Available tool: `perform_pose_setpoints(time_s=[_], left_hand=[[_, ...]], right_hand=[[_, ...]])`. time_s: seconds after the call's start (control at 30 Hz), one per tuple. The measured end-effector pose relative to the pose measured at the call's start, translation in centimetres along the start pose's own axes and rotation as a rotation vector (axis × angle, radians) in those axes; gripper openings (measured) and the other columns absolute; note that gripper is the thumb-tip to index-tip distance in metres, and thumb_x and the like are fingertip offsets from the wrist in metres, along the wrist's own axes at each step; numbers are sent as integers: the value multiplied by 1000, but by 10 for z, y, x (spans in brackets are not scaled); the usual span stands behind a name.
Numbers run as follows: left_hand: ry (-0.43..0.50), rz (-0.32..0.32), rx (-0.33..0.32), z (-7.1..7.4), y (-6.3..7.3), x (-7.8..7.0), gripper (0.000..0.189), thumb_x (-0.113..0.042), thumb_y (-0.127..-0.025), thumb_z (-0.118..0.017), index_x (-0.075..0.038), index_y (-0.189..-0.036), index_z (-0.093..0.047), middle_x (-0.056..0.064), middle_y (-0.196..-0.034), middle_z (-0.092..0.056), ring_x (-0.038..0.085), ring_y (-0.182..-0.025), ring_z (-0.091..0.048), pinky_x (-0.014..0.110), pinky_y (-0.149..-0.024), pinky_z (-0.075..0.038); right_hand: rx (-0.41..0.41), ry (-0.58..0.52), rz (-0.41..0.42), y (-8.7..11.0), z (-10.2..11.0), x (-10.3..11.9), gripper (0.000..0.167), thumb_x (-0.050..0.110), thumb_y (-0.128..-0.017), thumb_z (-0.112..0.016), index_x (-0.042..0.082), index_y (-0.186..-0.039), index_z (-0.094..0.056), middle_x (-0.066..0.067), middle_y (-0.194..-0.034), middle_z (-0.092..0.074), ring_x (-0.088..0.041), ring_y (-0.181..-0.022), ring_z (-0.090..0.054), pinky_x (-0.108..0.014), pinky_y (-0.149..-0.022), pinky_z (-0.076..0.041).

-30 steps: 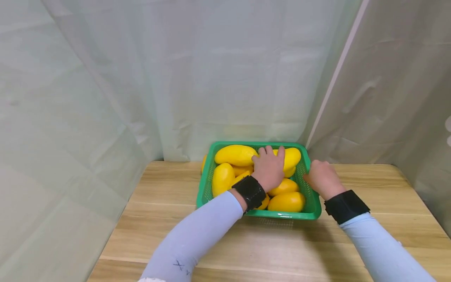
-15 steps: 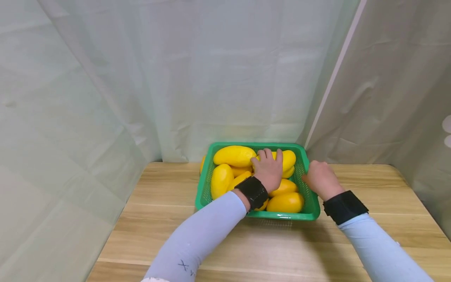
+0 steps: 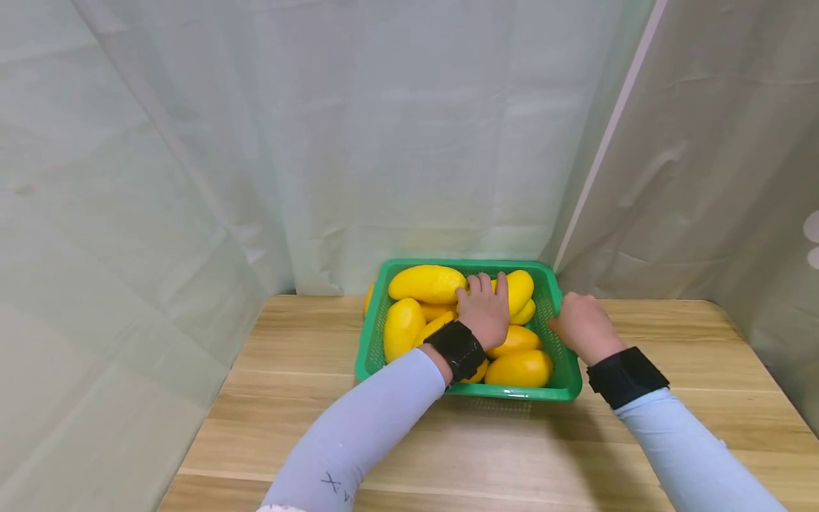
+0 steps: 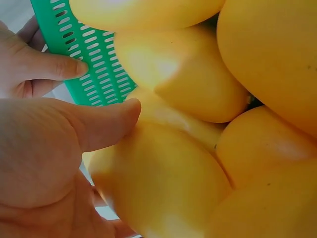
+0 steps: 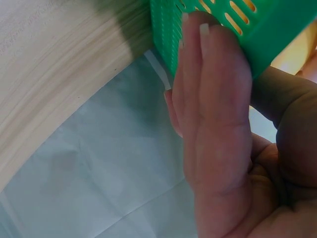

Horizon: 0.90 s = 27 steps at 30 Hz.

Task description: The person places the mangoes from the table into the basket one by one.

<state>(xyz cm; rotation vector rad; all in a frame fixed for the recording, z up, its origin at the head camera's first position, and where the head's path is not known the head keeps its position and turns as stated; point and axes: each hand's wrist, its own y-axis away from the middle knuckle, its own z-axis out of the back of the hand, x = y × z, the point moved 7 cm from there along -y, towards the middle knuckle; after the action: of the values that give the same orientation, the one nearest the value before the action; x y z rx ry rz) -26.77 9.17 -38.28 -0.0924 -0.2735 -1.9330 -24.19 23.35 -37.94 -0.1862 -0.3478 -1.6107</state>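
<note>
A green plastic basket (image 3: pixel 512 392) with slotted walls holds several yellow mangoes, piled close together. My left hand (image 3: pixel 484 313) reaches into it and grips a mango (image 3: pixel 521 288) at the back right. In the left wrist view the thumb lies on top of that mango (image 4: pixel 163 183), and the fingers are mostly hidden behind it. My right hand (image 3: pixel 587 327) holds the basket's right rim. The right wrist view has its fingers (image 5: pixel 223 99) against the outside of the slotted wall (image 5: pixel 282 39), with the thumb on the inner side.
The basket stands at the back of a wooden table (image 3: pixel 307 427), close to a pale grey sheet (image 3: pixel 409 142) hanging behind it. Another yellow thing (image 3: pixel 369 299) peeks out past the basket's back left corner. More sheeting hangs at both sides.
My left hand has shifted slightly, and the mango under it has moved a little to the left and turned. My right hand stays on the basket's rim.
</note>
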Motion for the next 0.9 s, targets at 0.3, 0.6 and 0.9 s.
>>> perform_pose_setpoints(time_s=[0.3,0.6,0.9], left_hand=[[19,-9,-34,10,4,3,75,-43,-93,-47,-18,-150,-7,15,-148,-26,32,-135,-26,49,-103,-34],[87,-23,-81,19,2,15,87,-50,-85,-58,-18,-149,-9,16,-147,-26,34,-135,-26,52,-104,-32],[148,-8,-201,37,6,40,86,-51,-84,-61,-17,-148,-15,15,-142,-33,33,-132,-30,52,-101,-35]], right_hand=[[10,10,-4,-1,-1,-1,25,16,-85,-63,-8,-84,-57,-12,-65,-54,-22,-55,-55,-26,-46,-46],[8,14,9,-1,0,0,25,16,-85,-63,-8,-83,-57,-12,-65,-53,-22,-54,-55,-26,-46,-46],[-16,26,35,-3,2,1,25,17,-84,-64,-8,-80,-58,-12,-65,-53,-24,-56,-54,-27,-47,-45]])
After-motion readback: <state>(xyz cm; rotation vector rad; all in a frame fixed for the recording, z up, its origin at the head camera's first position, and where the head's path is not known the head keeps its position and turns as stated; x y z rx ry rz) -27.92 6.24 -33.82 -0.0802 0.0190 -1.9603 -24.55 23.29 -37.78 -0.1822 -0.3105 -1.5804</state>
